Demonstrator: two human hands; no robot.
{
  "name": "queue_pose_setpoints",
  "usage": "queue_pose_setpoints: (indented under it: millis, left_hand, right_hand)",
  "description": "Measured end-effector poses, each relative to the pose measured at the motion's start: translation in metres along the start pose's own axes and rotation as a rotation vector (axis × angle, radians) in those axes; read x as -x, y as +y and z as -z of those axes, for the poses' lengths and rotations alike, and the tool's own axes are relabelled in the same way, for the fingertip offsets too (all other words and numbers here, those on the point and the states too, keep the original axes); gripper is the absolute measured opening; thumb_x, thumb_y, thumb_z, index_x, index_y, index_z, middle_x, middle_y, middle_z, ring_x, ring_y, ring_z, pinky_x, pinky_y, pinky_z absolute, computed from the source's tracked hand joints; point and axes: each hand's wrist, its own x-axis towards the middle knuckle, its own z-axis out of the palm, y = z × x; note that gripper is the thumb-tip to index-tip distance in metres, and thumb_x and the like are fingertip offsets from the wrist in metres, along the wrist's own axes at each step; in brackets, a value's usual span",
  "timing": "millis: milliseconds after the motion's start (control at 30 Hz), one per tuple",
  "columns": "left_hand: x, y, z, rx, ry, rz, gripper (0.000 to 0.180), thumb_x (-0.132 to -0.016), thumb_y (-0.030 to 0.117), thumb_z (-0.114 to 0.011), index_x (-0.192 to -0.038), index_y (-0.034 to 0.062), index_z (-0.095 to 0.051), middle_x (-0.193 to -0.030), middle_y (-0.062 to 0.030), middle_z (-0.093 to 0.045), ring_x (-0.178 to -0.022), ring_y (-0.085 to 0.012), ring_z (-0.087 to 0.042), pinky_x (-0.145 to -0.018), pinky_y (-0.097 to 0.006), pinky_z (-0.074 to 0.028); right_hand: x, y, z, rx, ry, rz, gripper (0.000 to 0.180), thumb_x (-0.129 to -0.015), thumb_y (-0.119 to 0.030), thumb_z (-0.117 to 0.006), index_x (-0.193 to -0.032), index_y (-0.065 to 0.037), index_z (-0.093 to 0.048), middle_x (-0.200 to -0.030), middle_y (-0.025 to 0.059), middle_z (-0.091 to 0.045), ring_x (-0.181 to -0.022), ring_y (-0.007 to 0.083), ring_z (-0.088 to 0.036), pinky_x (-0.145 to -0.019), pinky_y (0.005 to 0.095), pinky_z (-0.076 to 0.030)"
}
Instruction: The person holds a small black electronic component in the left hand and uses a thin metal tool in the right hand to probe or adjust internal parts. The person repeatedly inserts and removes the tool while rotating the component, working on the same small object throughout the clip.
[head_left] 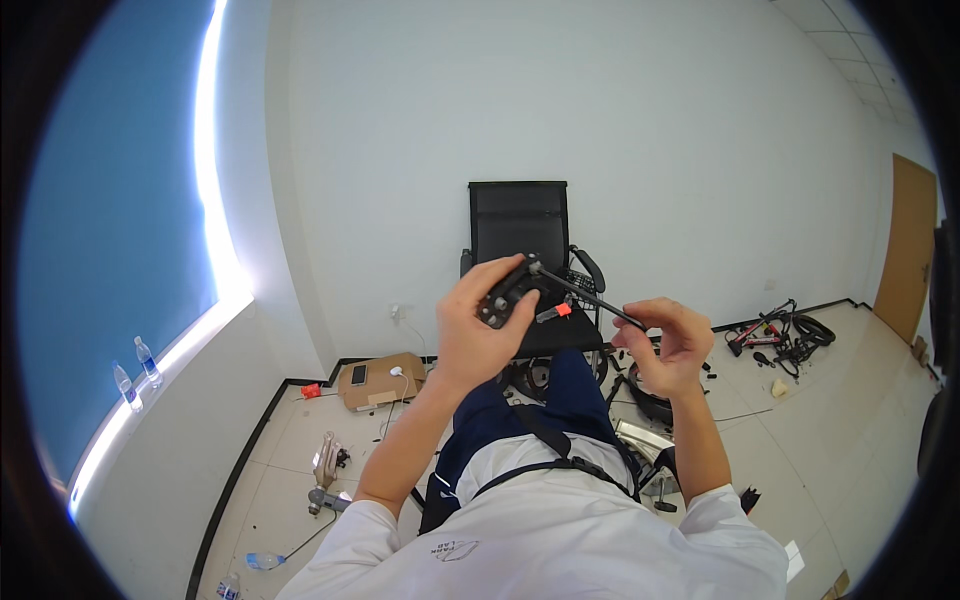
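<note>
My left hand (472, 328) is raised over my lap, its fingers and thumb closed around a small black block-like part (514, 290) with silver bolt heads. Pinched in the fingertips of my right hand (670, 345) is the end of a long thin dark rod (592, 298), which looks like a hex key. The rod slants up and left, and its far end meets the part at a bolt (536, 268). Whether its tip sits inside the bolt is too small to tell. My left fingers hide some of the part.
A black chair (518, 215) faces me, with a red-and-black item (555, 312) on its seat. Cardboard with a phone (359, 375) lies at left on the floor. Bicycle parts (780, 335) lie by the wall at right. Two bottles (147, 360) stand on the windowsill.
</note>
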Motion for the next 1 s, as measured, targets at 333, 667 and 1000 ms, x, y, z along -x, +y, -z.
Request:
queue_pose_setpoints:
  millis: [333, 667, 1000]
  left_hand:
    - [-0.006, -0.010, 0.004, -0.080, 0.095, -0.074, 0.033, -0.077, 0.005, -0.073, -0.109, -0.0029, -0.067, -0.102, -0.0149, -0.069, -0.086, -0.0215, -0.069, -0.078, -0.029, -0.053]
    - [-0.006, -0.010, 0.005, -0.096, 0.100, -0.093, 0.032, -0.077, 0.002, -0.072, -0.108, -0.0030, -0.067, -0.102, -0.0146, -0.069, -0.089, -0.0215, -0.068, -0.080, -0.029, -0.053]
    - [-0.007, -0.008, 0.006, -0.127, 0.128, -0.131, 0.031, -0.078, -0.002, -0.071, -0.109, -0.0036, -0.066, -0.102, -0.0129, -0.068, -0.090, -0.0177, -0.067, -0.081, -0.028, -0.052]
  right_hand:
    - [0.006, 0.006, -0.007, 0.035, 0.056, -0.116, 0.024, -0.076, 0.011, -0.067, -0.098, 0.002, -0.068, -0.078, 0.0094, -0.071, -0.061, 0.0136, -0.069, -0.057, 0.0210, -0.051]
    - [0.001, -0.005, -0.002, -0.225, -0.033, -0.390, 0.024, -0.082, 0.008, -0.062, -0.106, 0.004, -0.063, -0.075, 0.0107, -0.069, -0.062, 0.0162, -0.069, -0.060, 0.0255, -0.054]
    - [0.001, 0.001, -0.002, -0.432, -0.119, -0.515, 0.026, -0.082, 0.006, -0.064, -0.108, 0.007, -0.062, -0.084, 0.0149, -0.070, -0.074, 0.0203, -0.071, -0.067, 0.0292, -0.057]
